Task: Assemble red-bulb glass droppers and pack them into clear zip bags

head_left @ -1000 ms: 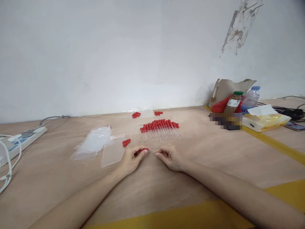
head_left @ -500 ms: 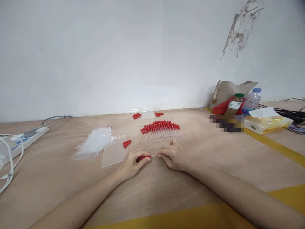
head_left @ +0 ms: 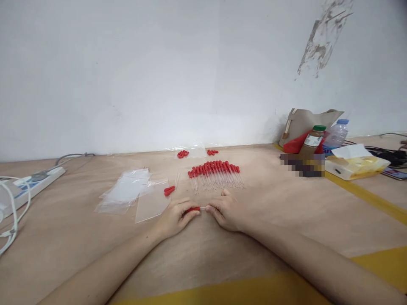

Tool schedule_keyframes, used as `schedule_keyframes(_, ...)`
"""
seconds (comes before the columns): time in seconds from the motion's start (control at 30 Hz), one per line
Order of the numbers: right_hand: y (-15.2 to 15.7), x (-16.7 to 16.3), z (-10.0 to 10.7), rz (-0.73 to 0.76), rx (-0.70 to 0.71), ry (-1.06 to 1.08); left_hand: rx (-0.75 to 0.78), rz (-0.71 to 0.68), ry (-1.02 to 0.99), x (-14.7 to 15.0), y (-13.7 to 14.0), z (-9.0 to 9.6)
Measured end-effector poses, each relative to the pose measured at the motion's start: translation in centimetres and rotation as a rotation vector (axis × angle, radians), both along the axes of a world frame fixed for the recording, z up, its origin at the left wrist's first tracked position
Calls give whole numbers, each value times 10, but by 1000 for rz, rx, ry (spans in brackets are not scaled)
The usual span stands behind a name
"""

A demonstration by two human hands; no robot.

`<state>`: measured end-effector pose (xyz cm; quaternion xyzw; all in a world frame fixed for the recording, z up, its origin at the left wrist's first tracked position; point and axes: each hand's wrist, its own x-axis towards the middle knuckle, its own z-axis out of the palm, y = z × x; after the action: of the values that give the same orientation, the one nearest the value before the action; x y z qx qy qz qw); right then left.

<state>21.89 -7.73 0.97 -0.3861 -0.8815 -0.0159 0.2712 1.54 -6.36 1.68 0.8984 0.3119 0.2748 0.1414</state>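
In the head view, a person's two bare hands meet low at the centre over the table (head_left: 286, 203). The left hand (head_left: 176, 217) is closed around a red bulb (head_left: 193, 209), with the thumb and fingers wrapped along it so that only its inner end shows. From that end a thin clear tube (head_left: 203, 208) runs across the short gap to the right hand (head_left: 227, 214), whose thumb and fingertips pinch it; the rest of the tube is hidden by that hand. Just beyond the hands lies a row of red-topped droppers (head_left: 216, 173), side by side, bulbs toward the wall (head_left: 143, 76) and stems toward the person. Left of the row are a few loose clear tubes (head_left: 177, 181) and, beside them, a pair of red bulbs (head_left: 169, 191). Next to these a single clear bag (head_left: 151, 203) lies flat, touching a spread pile of clear bags (head_left: 125, 190). Two small clusters of red bulbs, one on the left (head_left: 182, 154) and one on the right (head_left: 212, 152), lie near the wall.
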Motion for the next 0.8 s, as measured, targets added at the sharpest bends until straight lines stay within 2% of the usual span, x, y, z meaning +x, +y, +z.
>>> schedule_keyframes(0.2, -6, 3, 12, -63, 44, -72, 244, 44, -34, -5, 10, -4)
schedule_keyframes(0.3, 1, 7, 14, -136, -122, 17, 321, 182, -41, -11, 14, -4)
schedule_keyframes(0.4, 22, 7, 18, -307, -344, 205, 353, 380, -46, -22, 21, -3)
schedule_keyframes(0.47, 40, 4, 22, -425, -393, 280, 349, 497, -35, -30, 27, -3)
schedule_keyframes(0.6, 73, -14, 29, -613, -341, 261, 311, 616, 3, -42, 35, -4)
schedule_keyframes(0.7, 90, -28, 26, -724, -292, 186, 276, 605, -8, -45, 37, -6)
schedule_keyframes(0.8, 102, -34, 19, -767, -264, 143, 211, 579, -12, -45, 38, -7)
